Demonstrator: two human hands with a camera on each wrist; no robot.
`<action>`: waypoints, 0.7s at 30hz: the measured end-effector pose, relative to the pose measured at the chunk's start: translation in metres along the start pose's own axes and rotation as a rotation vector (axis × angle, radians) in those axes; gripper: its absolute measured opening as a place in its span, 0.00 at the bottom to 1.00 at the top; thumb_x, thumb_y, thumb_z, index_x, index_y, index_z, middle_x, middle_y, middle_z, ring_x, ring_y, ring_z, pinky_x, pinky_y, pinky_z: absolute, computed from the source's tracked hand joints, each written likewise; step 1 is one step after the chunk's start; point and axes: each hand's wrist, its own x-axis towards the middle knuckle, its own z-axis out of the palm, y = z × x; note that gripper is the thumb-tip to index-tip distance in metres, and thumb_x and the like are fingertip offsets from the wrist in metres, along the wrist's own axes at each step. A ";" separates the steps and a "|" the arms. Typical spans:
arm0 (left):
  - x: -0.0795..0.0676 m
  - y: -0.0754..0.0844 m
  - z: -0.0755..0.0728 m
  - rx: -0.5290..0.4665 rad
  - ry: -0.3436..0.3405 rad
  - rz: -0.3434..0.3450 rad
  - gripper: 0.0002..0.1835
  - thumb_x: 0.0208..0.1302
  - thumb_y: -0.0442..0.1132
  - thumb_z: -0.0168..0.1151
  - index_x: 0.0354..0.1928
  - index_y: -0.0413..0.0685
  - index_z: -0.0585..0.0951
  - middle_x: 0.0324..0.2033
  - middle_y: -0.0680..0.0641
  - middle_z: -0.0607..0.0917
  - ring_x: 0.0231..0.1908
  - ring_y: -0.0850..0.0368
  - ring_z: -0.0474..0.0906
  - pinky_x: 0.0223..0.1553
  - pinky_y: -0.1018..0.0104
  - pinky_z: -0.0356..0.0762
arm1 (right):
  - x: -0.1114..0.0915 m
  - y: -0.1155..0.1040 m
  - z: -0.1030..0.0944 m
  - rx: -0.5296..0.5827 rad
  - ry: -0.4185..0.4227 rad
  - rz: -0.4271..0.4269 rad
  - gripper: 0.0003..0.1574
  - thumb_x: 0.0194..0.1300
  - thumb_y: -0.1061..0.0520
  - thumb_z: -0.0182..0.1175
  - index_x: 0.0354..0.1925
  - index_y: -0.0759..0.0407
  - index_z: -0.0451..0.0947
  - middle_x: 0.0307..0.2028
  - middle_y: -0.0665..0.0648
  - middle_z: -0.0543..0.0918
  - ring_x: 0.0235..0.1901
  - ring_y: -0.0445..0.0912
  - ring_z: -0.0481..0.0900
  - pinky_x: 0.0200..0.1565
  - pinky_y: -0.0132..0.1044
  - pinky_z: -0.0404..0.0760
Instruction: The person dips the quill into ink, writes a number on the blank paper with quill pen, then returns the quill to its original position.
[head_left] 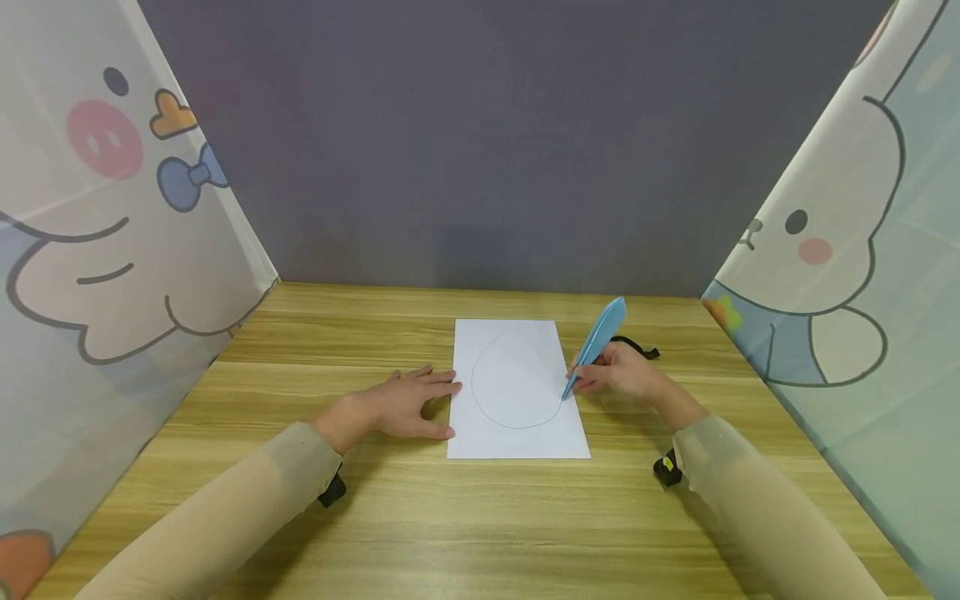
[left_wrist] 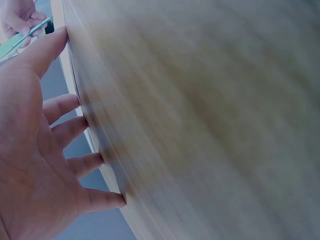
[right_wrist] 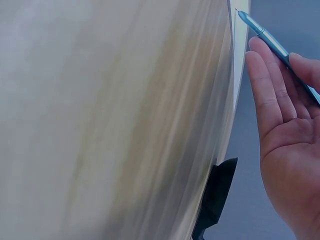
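A white sheet of paper (head_left: pixel 510 446) lies on the table, bearing a thin curved line (head_left: pixel 517 428) like a large unclosed loop, open at the upper right. My right hand (head_left: pixel 618 372) pinches a light blue feather pen (head_left: pixel 602 329) at the sheet's right side. The pen's tip meets the right end of the line, and its feather end leans up and to the right. In the right wrist view, the pen's metallic teal barrel (right_wrist: pixel 270 41) sits between thumb and fingers. My left hand (head_left: pixel 408 403) rests palm down, fingers spread, fingertips at the sheet's left edge.
The wooden table (head_left: pixel 487 517) runs back to a grey panel (head_left: pixel 480 150). Cartoon-printed cloths (head_left: pixel 97 250) stand on both sides. A black strap (head_left: pixel 637 346) lies behind the right hand, and a small black device (head_left: pixel 667 468) sits under the right wrist.
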 end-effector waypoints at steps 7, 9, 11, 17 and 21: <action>0.000 0.000 0.000 -0.002 -0.008 -0.005 0.47 0.75 0.69 0.63 0.88 0.59 0.62 0.89 0.50 0.55 0.88 0.32 0.45 0.78 0.14 0.44 | 0.006 0.002 -0.005 -0.029 0.027 0.027 0.20 0.81 0.62 0.62 0.58 0.81 0.79 0.52 0.75 0.91 0.52 0.64 0.93 0.52 0.48 0.93; 0.000 0.001 -0.001 -0.005 -0.011 -0.007 0.47 0.75 0.69 0.63 0.88 0.59 0.62 0.89 0.50 0.55 0.88 0.32 0.45 0.79 0.15 0.43 | 0.008 0.003 -0.007 -0.043 0.035 0.035 0.20 0.82 0.62 0.62 0.59 0.80 0.79 0.52 0.74 0.91 0.53 0.64 0.93 0.53 0.48 0.93; -0.001 0.001 -0.001 -0.008 -0.011 -0.009 0.47 0.75 0.69 0.63 0.88 0.59 0.62 0.89 0.50 0.55 0.88 0.32 0.45 0.79 0.15 0.42 | 0.009 0.003 -0.008 -0.054 0.043 0.041 0.21 0.82 0.61 0.62 0.60 0.79 0.78 0.52 0.74 0.91 0.53 0.64 0.92 0.53 0.48 0.93; -0.001 0.002 -0.002 -0.014 -0.006 -0.005 0.47 0.75 0.69 0.64 0.88 0.58 0.63 0.89 0.49 0.55 0.88 0.31 0.45 0.78 0.14 0.42 | 0.015 0.003 -0.009 -0.072 0.070 0.057 0.23 0.83 0.59 0.61 0.63 0.78 0.77 0.53 0.73 0.91 0.55 0.65 0.91 0.56 0.49 0.92; -0.001 0.001 -0.002 -0.014 -0.005 -0.004 0.47 0.75 0.69 0.64 0.88 0.58 0.63 0.89 0.49 0.55 0.88 0.31 0.45 0.78 0.14 0.43 | 0.019 0.002 -0.008 -0.083 0.089 0.055 0.22 0.84 0.58 0.60 0.62 0.77 0.77 0.52 0.72 0.91 0.55 0.65 0.91 0.58 0.51 0.91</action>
